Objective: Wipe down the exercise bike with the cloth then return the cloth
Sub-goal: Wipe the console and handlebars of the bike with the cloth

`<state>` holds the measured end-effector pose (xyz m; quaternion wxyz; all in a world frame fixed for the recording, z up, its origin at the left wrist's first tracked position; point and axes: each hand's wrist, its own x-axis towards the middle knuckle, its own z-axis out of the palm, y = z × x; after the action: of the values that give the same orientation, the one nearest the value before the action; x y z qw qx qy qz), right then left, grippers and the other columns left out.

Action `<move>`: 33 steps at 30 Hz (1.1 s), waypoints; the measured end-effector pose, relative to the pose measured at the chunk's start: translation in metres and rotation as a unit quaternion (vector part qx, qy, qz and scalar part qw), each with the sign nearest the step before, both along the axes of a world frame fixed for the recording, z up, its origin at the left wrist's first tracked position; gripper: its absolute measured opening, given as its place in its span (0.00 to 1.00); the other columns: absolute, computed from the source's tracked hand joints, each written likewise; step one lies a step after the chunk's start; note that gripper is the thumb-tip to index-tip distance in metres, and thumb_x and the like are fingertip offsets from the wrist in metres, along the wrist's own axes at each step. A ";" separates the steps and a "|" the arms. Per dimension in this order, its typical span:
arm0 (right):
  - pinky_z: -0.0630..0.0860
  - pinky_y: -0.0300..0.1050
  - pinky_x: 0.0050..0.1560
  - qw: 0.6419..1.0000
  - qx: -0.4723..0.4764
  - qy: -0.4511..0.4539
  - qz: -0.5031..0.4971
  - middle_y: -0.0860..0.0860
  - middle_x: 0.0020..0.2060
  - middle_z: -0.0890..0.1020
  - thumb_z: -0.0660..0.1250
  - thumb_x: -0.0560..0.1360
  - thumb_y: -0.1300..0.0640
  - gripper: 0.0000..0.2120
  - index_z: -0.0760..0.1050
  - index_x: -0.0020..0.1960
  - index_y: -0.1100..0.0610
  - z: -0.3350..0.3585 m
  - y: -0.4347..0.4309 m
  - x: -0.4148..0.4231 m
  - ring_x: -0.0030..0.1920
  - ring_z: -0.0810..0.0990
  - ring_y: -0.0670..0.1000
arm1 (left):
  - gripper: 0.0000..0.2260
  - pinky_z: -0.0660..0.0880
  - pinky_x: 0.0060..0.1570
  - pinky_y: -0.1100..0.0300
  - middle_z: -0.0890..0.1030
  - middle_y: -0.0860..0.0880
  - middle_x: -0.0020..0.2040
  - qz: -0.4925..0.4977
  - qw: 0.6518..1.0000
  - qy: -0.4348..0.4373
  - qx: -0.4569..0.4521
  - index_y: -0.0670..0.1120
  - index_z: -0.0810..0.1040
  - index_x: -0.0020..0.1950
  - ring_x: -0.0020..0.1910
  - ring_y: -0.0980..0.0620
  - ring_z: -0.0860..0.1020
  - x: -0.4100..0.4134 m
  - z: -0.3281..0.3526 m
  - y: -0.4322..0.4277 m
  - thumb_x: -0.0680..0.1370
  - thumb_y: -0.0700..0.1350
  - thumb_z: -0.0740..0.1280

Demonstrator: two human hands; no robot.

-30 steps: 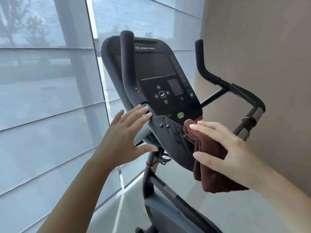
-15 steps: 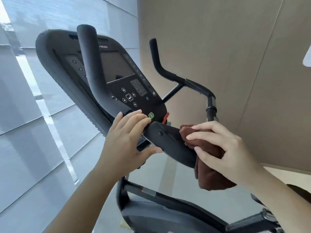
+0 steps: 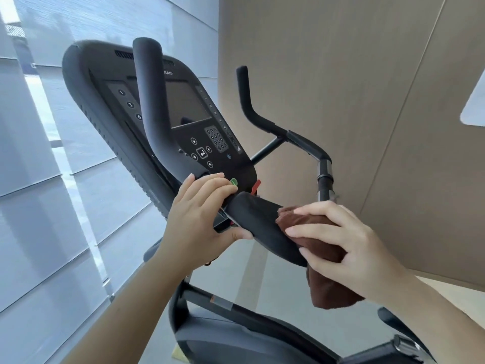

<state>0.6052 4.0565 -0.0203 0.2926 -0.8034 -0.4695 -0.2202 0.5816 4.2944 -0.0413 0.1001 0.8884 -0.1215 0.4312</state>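
Note:
The black exercise bike (image 3: 183, 122) fills the middle of the view, its console screen and keypad facing me. Below the console a padded black rest (image 3: 258, 222) juts toward me. My right hand (image 3: 341, 245) grips a brown cloth (image 3: 328, 285) and presses it against the near end of that rest; the cloth's tail hangs below my palm. My left hand (image 3: 199, 219) holds the far end of the rest where it meets the left handlebar (image 3: 154, 106), fingers curled over the top and thumb underneath.
The right handlebar (image 3: 278, 130) rises beyond my right hand. A tan wall (image 3: 367, 88) stands close behind the bike. Windows with grey blinds (image 3: 47, 206) run along the left. The bike's frame (image 3: 236, 327) lies below my arms.
My view has swung so the bike sits further right and closer. My left hand went from hovering open to gripping the rest's far end. The cloth slid toward the rest's near end.

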 end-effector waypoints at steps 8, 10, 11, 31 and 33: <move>0.70 0.47 0.58 0.998 -0.049 0.012 0.039 0.47 0.56 0.77 0.68 0.70 0.57 0.12 0.81 0.52 0.50 0.014 0.033 0.003 0.54 0.74 0.54 | 0.33 0.58 0.65 0.50 0.80 0.48 0.54 0.002 1.000 0.015 0.004 0.42 0.77 0.55 0.61 0.47 0.74 -0.003 0.002 0.001 0.68 0.69 0.59; 0.71 0.47 0.58 0.999 -0.043 0.000 0.025 0.46 0.55 0.77 0.69 0.69 0.58 0.11 0.81 0.51 0.50 0.001 -0.001 0.004 0.55 0.75 0.52 | 0.33 0.59 0.65 0.49 0.79 0.47 0.54 0.005 1.000 0.011 0.004 0.41 0.77 0.55 0.61 0.47 0.74 -0.002 0.001 0.001 0.67 0.68 0.61; 0.72 0.47 0.58 0.999 -0.035 -0.007 0.012 0.46 0.55 0.77 0.69 0.69 0.59 0.12 0.81 0.51 0.49 -0.004 -0.013 0.003 0.55 0.75 0.52 | 0.32 0.59 0.65 0.48 0.79 0.47 0.54 0.006 1.000 0.010 0.006 0.41 0.77 0.55 0.61 0.46 0.74 -0.002 0.000 0.000 0.67 0.68 0.61; 0.69 0.34 0.59 0.985 0.032 0.134 0.099 0.46 0.51 0.79 0.71 0.70 0.61 0.11 0.81 0.51 0.51 0.006 -0.006 0.066 0.54 0.76 0.42 | 0.35 0.69 0.55 0.59 0.80 0.45 0.51 0.046 0.998 0.017 0.047 0.39 0.78 0.52 0.56 0.45 0.75 -0.006 0.007 -0.009 0.62 0.68 0.65; 0.69 0.34 0.59 0.981 0.024 0.152 0.118 0.45 0.52 0.79 0.70 0.71 0.60 0.11 0.81 0.52 0.49 0.004 -0.008 0.073 0.55 0.76 0.42 | 0.34 0.71 0.53 0.56 0.80 0.47 0.51 0.055 0.997 0.022 0.041 0.40 0.78 0.52 0.56 0.46 0.75 -0.007 0.008 -0.010 0.62 0.69 0.65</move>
<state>0.6784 4.0485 -0.0168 0.4032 -0.7594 -0.5057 -0.0706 0.5746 4.2843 -0.0332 0.0424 0.9065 -0.0872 0.4108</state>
